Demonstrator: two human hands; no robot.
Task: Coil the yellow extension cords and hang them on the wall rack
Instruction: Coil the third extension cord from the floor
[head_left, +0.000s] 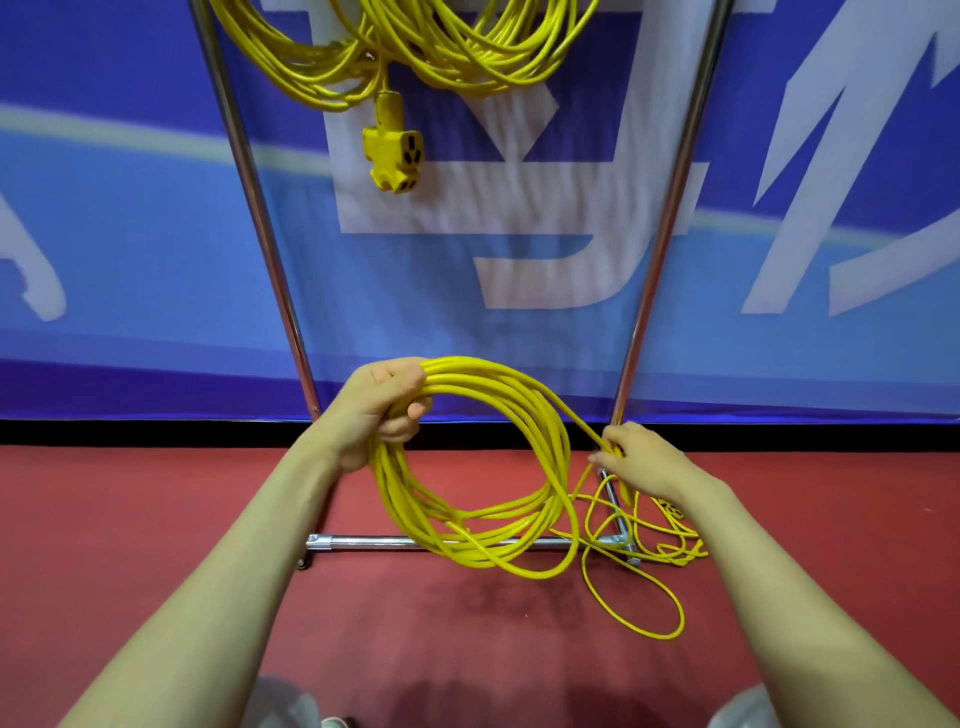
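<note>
On the red floor (156, 545), near and to the right, loose cord (675, 557) lies in slack loops across the rack's base bar (363, 542); above it the left hand (382, 410) grips the coil (553, 457) at its top, fingers curled round the strands; the right hand (641, 460) pinches the single strand leaving the coil; farther up, coiled cords (467, 57) hang against the banner (519, 208), a socket (393, 150) dangling below.

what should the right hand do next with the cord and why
Probably carry the strand pinched in the right hand across to the left hand, adding another loop to the coil it grips, because loose cord lies uncoiled on the red floor.
</note>
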